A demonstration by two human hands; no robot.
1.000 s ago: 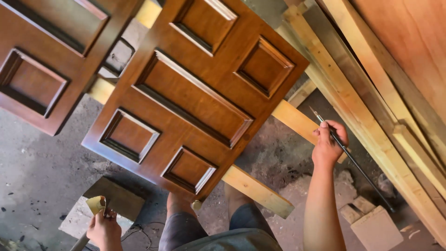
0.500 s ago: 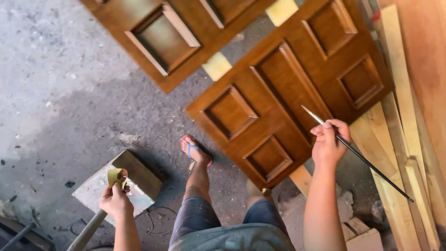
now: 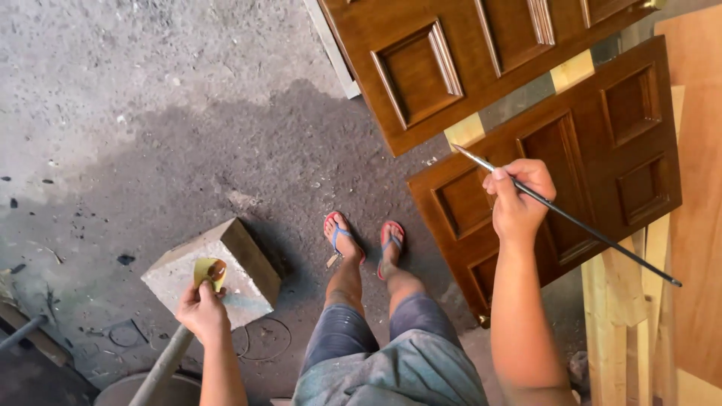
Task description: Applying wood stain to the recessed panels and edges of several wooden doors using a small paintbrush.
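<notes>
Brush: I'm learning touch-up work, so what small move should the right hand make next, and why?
Probably bring the brush across to the small cup in the left hand. The right hand holds it raised over the door panel, tip off the wood, while the cup sits over the concrete block.

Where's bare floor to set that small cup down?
Open concrete floor lies left of the brown panel doors, beyond the concrete block. The block's top beside the left hand is bare. By the right hand, doors and timber crowd.
</notes>
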